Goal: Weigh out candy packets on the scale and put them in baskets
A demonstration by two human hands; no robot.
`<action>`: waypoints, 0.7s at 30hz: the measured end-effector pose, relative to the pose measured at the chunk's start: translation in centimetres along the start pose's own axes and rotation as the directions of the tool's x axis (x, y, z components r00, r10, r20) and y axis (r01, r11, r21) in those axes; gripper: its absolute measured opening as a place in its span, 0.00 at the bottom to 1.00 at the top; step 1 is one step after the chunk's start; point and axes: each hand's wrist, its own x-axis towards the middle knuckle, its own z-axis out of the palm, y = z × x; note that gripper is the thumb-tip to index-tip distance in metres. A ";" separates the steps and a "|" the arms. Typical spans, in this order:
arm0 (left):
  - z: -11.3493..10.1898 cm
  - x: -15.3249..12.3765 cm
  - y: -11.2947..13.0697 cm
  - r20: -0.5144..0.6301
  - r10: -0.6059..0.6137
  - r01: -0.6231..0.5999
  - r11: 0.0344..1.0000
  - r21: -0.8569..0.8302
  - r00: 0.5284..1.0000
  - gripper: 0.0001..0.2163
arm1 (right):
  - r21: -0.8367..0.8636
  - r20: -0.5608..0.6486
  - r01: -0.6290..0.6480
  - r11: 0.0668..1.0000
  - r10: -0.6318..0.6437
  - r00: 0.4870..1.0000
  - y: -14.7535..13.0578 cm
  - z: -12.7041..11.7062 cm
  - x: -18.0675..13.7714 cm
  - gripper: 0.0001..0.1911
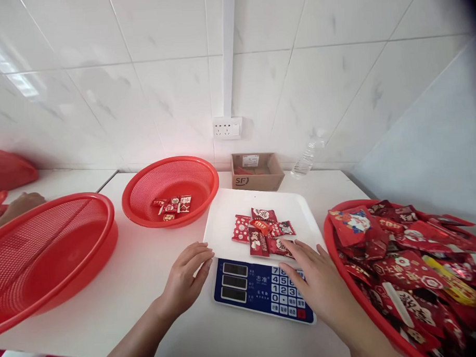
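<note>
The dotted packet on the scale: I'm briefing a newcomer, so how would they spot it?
Find the scale near the middle. On its white tray lies a pile of red packets. The dotted packet is leftmost, set apart by its white spots.

Scale panel (261,302): dark blue, white keys, one red key, blackish displays. Pan (222,220): plain white. Wrappers before me (259,243): reds and dark reds, pale patches, dark characters; one wrapper (241,228) dotted white on red. Far basket (160,182) and the basket on my left (61,257): bright red, mesh-patterned. Basket on my right (330,232): red; among its red wrappers I count one yellow packet (456,283). Carton (257,182): brown, dark lettering, white label. Worktop (159,264): white. Tiles (258,94): white, faint grey marks.
</note>
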 end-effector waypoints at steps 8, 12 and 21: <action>-0.4 0.1 -0.5 -0.020 -0.023 0.024 0.999 0.026 1.000 0.09 | 0.038 -0.150 -0.224 0.974 0.227 0.962 1.9 -3.9 -1.4 0.23; -0.4 0.7 -0.5 -0.053 -0.049 0.050 0.998 0.027 0.997 0.09 | 0.005 -0.158 -0.369 0.929 0.365 0.917 3.8 -3.9 -3.0 0.25; -0.4 1.0 -0.3 -0.044 -0.103 0.104 0.994 0.014 0.994 0.08 | 0.041 -0.090 -0.378 0.925 0.381 0.920 4.1 -3.5 -3.4 0.25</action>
